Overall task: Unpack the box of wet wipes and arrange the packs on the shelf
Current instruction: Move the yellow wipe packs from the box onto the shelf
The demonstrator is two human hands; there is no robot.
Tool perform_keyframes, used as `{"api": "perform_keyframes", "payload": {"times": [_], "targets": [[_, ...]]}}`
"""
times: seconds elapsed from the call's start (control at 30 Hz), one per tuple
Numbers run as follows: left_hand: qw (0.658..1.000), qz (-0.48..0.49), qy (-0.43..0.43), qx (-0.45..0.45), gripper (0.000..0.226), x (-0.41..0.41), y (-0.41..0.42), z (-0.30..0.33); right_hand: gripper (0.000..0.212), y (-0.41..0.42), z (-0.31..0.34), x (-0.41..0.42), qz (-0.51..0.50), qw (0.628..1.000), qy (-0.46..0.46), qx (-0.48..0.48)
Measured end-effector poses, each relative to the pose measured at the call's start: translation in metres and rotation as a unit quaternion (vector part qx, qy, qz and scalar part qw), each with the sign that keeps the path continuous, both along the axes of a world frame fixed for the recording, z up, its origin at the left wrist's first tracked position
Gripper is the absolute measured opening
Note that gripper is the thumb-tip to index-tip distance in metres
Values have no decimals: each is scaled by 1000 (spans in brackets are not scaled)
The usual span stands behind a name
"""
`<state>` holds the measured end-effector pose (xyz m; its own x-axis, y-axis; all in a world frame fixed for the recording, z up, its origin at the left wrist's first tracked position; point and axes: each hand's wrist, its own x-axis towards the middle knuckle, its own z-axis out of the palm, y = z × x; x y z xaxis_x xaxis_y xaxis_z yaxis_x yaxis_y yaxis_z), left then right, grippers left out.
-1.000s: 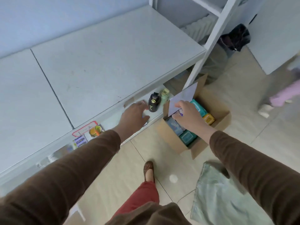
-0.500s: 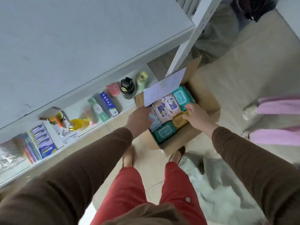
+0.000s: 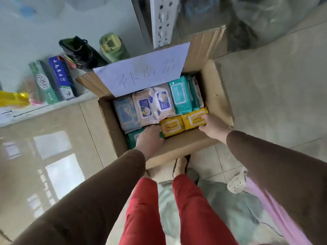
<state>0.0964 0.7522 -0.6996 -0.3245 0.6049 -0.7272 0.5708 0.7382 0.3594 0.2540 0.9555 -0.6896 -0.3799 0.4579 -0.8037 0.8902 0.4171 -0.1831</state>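
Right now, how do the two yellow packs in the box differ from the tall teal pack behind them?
The yellow packs are bright yellow and smaller; the teal pack is green-blue and longer. Both hands, left hand and right hand, are at the yellow packs; the teal pack is untouched. All sit in the cardboard box.

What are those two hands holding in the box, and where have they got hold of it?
The right hand grips the right yellow wipes pack by its right end. The left hand touches the left yellow pack at its left end; grip unclear.
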Motion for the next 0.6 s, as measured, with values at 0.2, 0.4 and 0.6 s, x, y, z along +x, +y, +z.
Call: {"api": "perform_keyframes", "payload": {"times": [0.2,0.4,0.6], "targets": [[997,-64,19,-37,40,38,34,-98,32,38,-108,15,77,996,-36,33],[995,-55,83,-12,52,50,53,-174,45,52,-174,11,195,975,-50,97],[977,-83,191,-35,77,66,54,-208,48,39,-200,18,264,948,-78,158]]}}
